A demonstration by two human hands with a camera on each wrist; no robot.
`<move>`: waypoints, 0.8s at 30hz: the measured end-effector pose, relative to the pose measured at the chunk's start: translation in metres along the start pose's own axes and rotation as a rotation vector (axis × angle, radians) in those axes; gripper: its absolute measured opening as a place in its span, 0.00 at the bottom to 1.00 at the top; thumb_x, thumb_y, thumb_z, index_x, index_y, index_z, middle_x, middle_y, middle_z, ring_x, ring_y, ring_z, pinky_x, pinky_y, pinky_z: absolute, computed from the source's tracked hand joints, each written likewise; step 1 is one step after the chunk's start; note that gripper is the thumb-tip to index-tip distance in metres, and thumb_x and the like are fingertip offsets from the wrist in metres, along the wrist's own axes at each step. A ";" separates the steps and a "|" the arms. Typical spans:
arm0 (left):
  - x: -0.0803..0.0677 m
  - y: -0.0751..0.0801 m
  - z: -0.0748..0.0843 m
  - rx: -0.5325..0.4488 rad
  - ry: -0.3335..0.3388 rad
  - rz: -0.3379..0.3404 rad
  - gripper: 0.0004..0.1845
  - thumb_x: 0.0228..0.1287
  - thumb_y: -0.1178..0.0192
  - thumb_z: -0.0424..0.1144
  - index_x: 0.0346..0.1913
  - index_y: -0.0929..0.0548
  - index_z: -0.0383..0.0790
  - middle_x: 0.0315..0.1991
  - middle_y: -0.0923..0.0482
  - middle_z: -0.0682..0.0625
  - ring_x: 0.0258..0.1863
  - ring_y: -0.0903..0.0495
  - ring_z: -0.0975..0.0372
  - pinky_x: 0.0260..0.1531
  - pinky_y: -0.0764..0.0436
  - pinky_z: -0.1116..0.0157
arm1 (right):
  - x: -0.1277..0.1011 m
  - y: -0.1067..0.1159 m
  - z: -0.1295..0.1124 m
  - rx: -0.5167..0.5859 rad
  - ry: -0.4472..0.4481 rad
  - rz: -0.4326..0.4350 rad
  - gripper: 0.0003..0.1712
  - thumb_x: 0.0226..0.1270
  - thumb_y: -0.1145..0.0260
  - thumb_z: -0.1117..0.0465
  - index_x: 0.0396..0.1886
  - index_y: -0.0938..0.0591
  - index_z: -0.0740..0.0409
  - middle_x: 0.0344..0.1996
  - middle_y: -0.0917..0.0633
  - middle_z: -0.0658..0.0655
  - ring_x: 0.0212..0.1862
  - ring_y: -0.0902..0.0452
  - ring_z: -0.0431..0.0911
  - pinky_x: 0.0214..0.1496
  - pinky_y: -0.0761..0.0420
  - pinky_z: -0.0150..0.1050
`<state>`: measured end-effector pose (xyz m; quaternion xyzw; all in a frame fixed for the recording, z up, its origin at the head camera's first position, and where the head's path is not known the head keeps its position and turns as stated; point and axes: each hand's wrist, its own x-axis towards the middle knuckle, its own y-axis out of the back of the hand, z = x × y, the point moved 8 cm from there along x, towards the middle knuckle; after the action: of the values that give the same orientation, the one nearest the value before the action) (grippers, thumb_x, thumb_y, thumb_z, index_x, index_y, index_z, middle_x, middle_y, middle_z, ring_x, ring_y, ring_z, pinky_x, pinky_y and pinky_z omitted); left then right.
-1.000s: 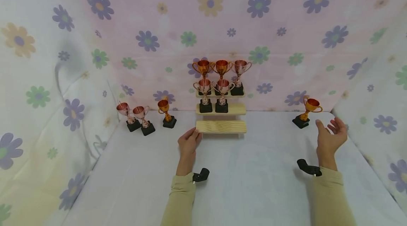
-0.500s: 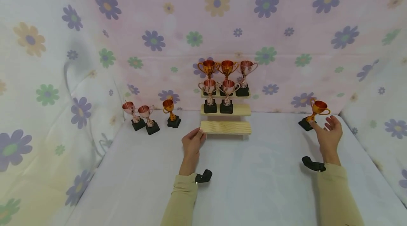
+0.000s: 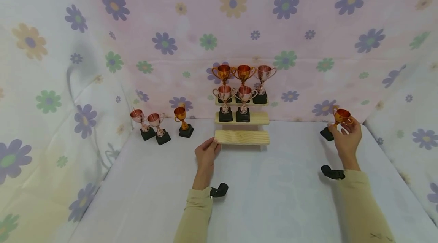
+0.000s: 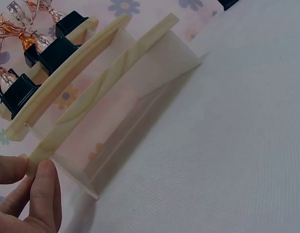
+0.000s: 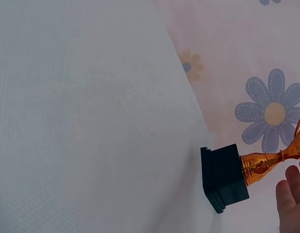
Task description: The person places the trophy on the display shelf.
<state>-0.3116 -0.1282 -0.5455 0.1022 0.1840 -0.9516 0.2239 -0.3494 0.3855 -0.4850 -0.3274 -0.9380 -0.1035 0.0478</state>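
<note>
My right hand (image 3: 346, 140) has its fingers around the gold trophy (image 3: 337, 121) at the bench's (image 3: 273, 182) far right corner, its black base on the cloth beside the flowered backdrop (image 3: 308, 26). My left hand (image 3: 205, 153) pinches the left end of the 3-step wooden stand (image 3: 242, 136), probably steadying it. The bottom step is bare; 5 trophies (image 3: 241, 87) fill the upper 2. Bare bench lies between my hands.

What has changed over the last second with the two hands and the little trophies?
The right hand moved forward and closed its fingers round the gold trophy at the right. The left hand stayed on the wooden step shelf; the other trophies did not move.
</note>
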 end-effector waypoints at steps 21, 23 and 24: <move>-0.002 0.000 0.001 -0.013 -0.007 -0.015 0.14 0.70 0.39 0.25 0.56 0.19 0.21 0.48 0.19 0.35 0.39 0.15 0.62 0.49 0.13 0.65 | 0.020 -0.009 -0.008 -0.096 0.037 -0.024 0.36 0.67 0.28 0.55 0.72 0.30 0.53 0.59 0.25 0.49 0.57 0.32 0.37 0.65 0.24 0.27; -0.001 0.000 0.002 -0.015 -0.012 -0.016 0.15 0.70 0.39 0.25 0.56 0.19 0.21 0.48 0.18 0.35 0.39 0.15 0.61 0.49 0.13 0.64 | 0.022 -0.010 -0.012 -0.069 0.079 0.000 0.34 0.65 0.26 0.57 0.69 0.27 0.57 0.51 0.25 0.42 0.51 0.32 0.34 0.54 0.22 0.20; -0.002 0.000 0.002 -0.014 -0.010 -0.016 0.15 0.70 0.39 0.25 0.56 0.19 0.21 0.49 0.18 0.35 0.39 0.15 0.61 0.50 0.13 0.64 | 0.023 -0.010 -0.013 -0.051 0.102 0.009 0.33 0.64 0.25 0.59 0.67 0.25 0.58 0.48 0.25 0.39 0.49 0.31 0.33 0.49 0.22 0.17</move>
<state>-0.3104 -0.1285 -0.5431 0.0944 0.1902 -0.9526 0.2180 -0.3731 0.3882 -0.4701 -0.3271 -0.9299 -0.1437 0.0875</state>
